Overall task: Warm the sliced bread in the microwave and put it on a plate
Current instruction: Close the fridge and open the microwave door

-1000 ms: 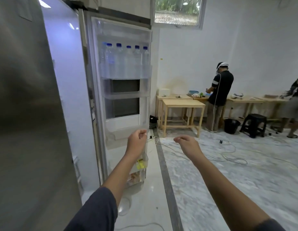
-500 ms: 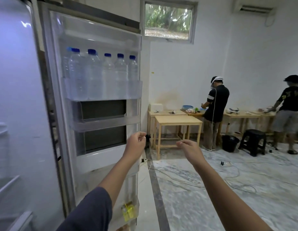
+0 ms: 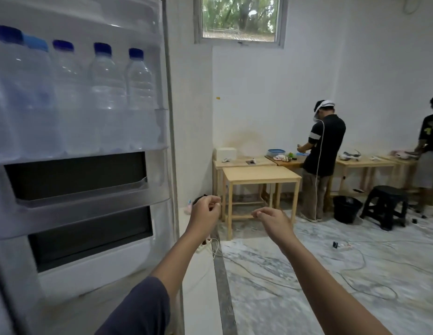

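No bread, microwave or plate shows in the head view. An open fridge door [image 3: 85, 213] fills the left, its top shelf holding several clear water bottles [image 3: 106, 97] with blue caps. My left hand [image 3: 204, 211] hangs just right of the door's edge, fingers curled loosely with nothing in them. My right hand [image 3: 271, 221] is held out beside it at the same height, fingers also curled and empty. Both forearms reach forward from the bottom of the frame.
Light wooden tables [image 3: 259, 176] stand against the far wall with a white box [image 3: 225, 154] and small items on them. Two people [image 3: 322, 155] work there. A black stool [image 3: 384, 204], a black bucket [image 3: 346, 211] and loose cables [image 3: 355, 267] lie on the marble floor.
The view has moved up and closer to the fridge door, so the bottle shelf looms larger at the left. Both hands kept their pose, held out in front, slightly higher.
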### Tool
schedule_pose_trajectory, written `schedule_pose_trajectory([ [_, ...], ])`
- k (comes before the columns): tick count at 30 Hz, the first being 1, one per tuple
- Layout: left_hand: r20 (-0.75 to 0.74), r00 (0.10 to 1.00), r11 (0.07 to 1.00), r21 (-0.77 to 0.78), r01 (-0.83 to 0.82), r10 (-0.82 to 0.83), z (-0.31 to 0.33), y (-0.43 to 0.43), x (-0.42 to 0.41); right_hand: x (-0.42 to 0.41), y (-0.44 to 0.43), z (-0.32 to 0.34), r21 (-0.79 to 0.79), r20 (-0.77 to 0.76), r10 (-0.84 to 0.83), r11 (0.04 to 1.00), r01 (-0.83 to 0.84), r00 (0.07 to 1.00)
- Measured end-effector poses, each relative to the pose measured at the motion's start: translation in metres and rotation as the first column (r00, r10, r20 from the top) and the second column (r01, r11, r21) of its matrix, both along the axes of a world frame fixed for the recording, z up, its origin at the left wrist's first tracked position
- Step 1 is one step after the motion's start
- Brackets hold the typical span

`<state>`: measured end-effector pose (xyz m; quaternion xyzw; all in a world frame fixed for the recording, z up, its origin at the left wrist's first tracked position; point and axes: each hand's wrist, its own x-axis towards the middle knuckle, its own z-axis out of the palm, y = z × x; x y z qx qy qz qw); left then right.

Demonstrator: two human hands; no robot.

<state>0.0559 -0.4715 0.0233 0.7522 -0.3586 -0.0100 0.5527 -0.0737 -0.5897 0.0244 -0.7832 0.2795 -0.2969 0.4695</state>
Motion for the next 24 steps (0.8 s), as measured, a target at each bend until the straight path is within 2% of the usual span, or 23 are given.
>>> schedule_pose_trajectory([
  [9, 0.001, 0.971, 0.971, 0.007, -0.237, 0.237, 0.009, -0.151, 0.095, 0.120, -0.190, 0.006, -0.013, -0.084, 0.210, 0.977, -0.211, 0.974],
  [15, 0.208, 0.905, 0.902, 0.149, -0.404, 0.371, 0.003, -0.180, 0.153, 0.208, -0.247, -0.006, 0.035, -0.093, 0.365, 0.931, -0.364, 0.926],
  [19, 0.485, 0.766, 0.804, 0.190, -0.563, 0.422, 0.021, -0.179, 0.186, 0.283, -0.252, -0.021, 0.047, -0.095, 0.510, 0.860, -0.507, 0.855],
  [24, 0.757, 0.455, 0.627, 0.077, -0.775, 0.469, 0.069, -0.164, 0.215, 0.364, -0.214, -0.011, 0.063, -0.028, 0.690, 0.723, -0.688, 0.723],
])
